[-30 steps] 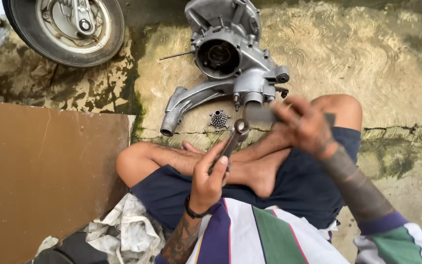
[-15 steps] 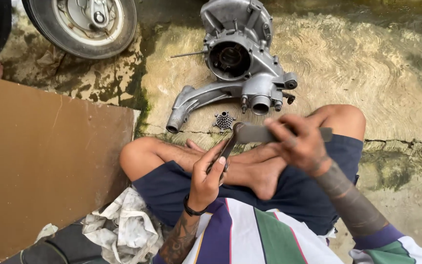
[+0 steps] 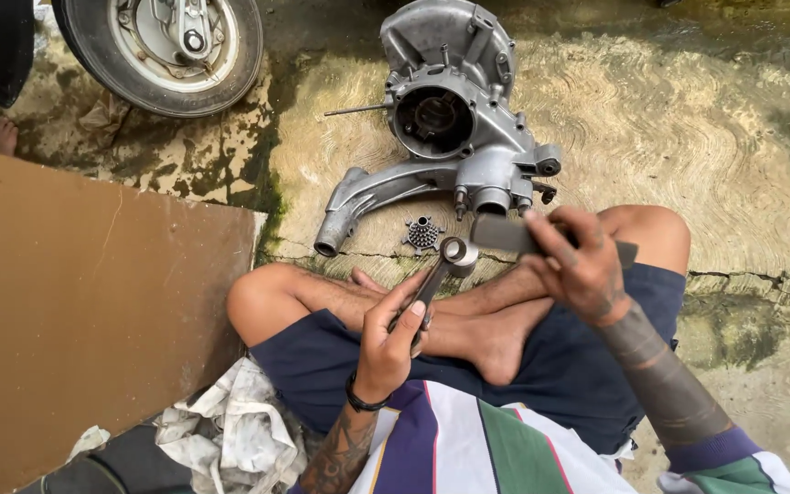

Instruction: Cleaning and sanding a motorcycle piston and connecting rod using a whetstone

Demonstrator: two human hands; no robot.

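— Cracked, mossy concrete floor (image 3: 688, 119) all around; where does the work sit on it?

— Over the person's crossed legs. Their left hand (image 3: 393, 340) is closed around the lower shank of a connecting rod (image 3: 436, 279), fingers wrapped, thumb along it.

— Which way does the rod run?

— Its long axis slants up and away from the body, toward the right, with the ring end (image 3: 456, 252) at the top.

— And the other hand?

— The right hand (image 3: 582, 265) is clenched on a flat grey file (image 3: 505, 235), which lies nearly level, left to right. Its free tip is just beside the ring end; I cannot tell if they touch. The right hand is the farther one from the rod's eye, the left has it.

— Any containers?

— None as such. An engine casing (image 3: 454, 119) lies beyond the knees, its round bore open; what sits inside is too dark to make out. A small toothed part (image 3: 422, 234) lies near it, a wheel (image 3: 171, 46) at the far left, a brown board (image 3: 84, 311) and rags (image 3: 230, 430) nearer.
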